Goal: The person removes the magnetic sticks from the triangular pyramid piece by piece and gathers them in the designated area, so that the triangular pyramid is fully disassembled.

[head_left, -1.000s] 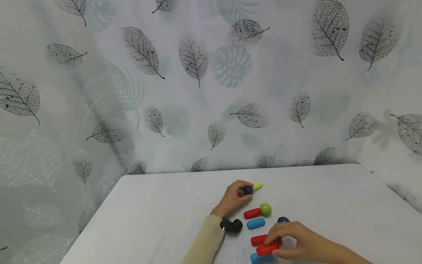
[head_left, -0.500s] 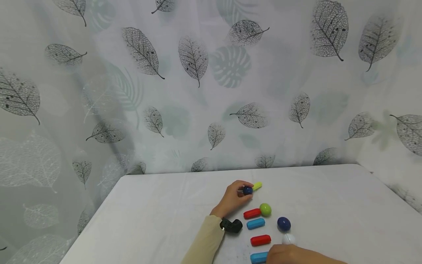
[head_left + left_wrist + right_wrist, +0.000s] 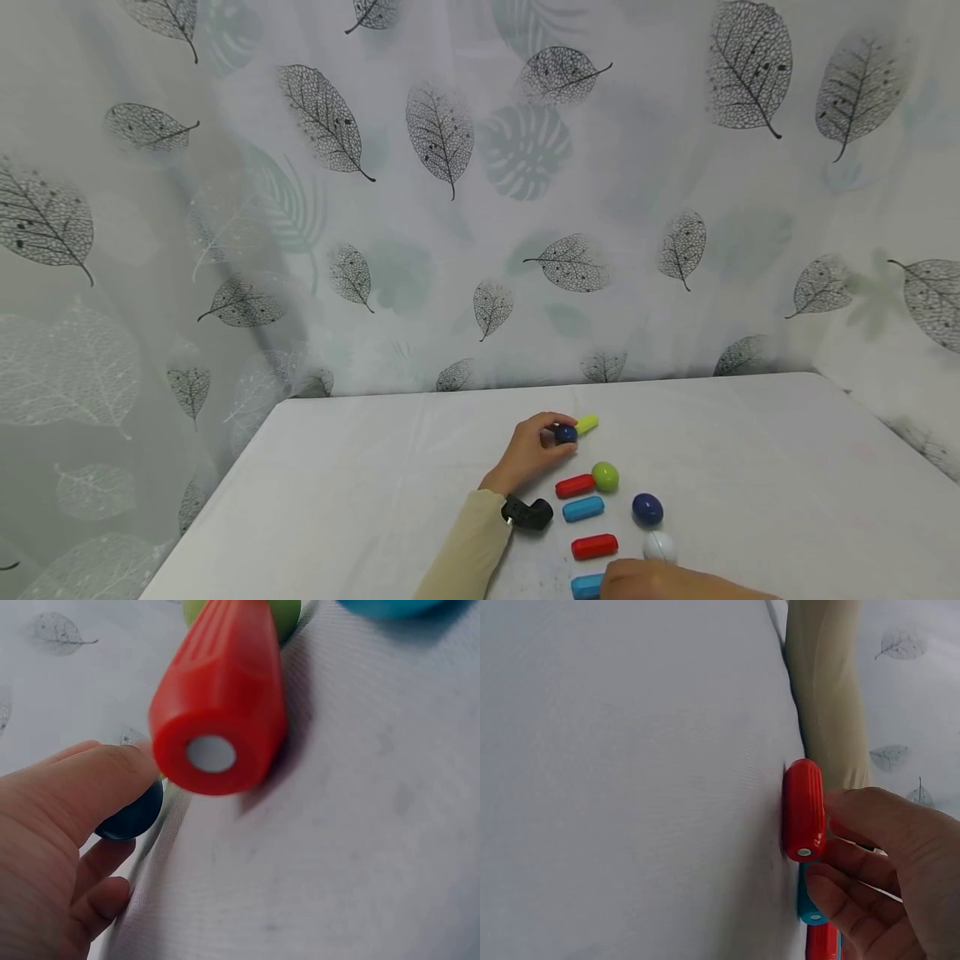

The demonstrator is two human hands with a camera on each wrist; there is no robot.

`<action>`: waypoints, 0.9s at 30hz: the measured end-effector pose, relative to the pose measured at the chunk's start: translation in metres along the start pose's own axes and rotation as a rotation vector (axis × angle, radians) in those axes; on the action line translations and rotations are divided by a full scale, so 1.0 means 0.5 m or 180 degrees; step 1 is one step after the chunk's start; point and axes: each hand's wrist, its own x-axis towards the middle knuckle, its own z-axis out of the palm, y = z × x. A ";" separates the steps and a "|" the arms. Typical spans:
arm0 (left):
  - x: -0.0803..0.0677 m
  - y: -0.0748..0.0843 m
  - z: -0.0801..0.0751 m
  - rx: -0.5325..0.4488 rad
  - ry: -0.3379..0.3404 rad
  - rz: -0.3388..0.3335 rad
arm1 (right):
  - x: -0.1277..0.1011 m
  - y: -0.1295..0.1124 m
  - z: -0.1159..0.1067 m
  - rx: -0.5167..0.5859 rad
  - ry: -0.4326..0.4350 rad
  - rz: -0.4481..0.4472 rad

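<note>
Beside the green ball [image 3: 604, 476], 4 sticks lie sorted. The left hand [image 3: 534, 450] pinches the small blue ball [image 3: 565, 433]; the right hand [image 3: 889, 874] curls around a red stick [image 3: 804, 819], not yet placed.

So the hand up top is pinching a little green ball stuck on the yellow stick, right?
Not quite. The ball the left hand pinches is dark blue, not green, as the head view shows. It does sit at the end of the yellow stick. The green ball lies on the table beside a red stick.
</note>
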 end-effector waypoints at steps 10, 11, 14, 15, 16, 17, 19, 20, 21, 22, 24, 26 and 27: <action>0.002 0.007 -0.004 -0.0226 -0.0042 -0.0126 | -0.018 0.022 -0.060 0.1256 0.0685 0.0333; 0.002 0.007 -0.004 -0.0237 -0.0043 -0.0129 | -0.018 0.027 -0.066 0.1143 0.0832 0.0253; 0.002 0.006 -0.005 -0.0253 -0.0035 -0.0091 | -0.016 0.044 -0.084 0.1058 0.1177 0.0135; 0.002 0.006 -0.004 -0.0255 -0.0033 -0.0065 | -0.016 0.050 -0.090 0.1093 0.1242 0.0149; 0.001 0.006 -0.005 -0.0263 -0.0038 -0.0054 | -0.016 0.055 -0.097 0.1148 0.1291 0.0197; 0.001 0.007 -0.005 -0.0277 -0.0041 -0.0044 | -0.016 0.059 -0.103 0.1196 0.1329 0.0261; 0.001 0.006 -0.005 -0.0273 -0.0051 -0.0007 | -0.015 0.069 -0.113 0.1252 0.1406 0.0413; 0.001 0.006 -0.005 -0.0258 -0.0059 0.0016 | -0.015 0.074 -0.117 0.1235 0.1445 0.0487; 0.002 0.005 -0.004 -0.0255 -0.0069 0.0017 | -0.015 0.079 -0.120 0.1192 0.1484 0.0557; 0.002 0.004 -0.004 -0.0249 -0.0078 0.0018 | -0.015 0.085 -0.123 0.1133 0.1518 0.0625; 0.003 0.002 -0.003 -0.0239 -0.0101 0.0015 | -0.016 0.097 -0.125 0.1026 0.1567 0.0764; 0.004 0.003 -0.003 -0.0252 -0.0126 0.0009 | -0.019 0.110 -0.125 0.0918 0.1603 0.0907; 0.004 0.004 -0.003 -0.0280 -0.0135 -0.0004 | -0.020 0.115 -0.126 0.0879 0.1623 0.0973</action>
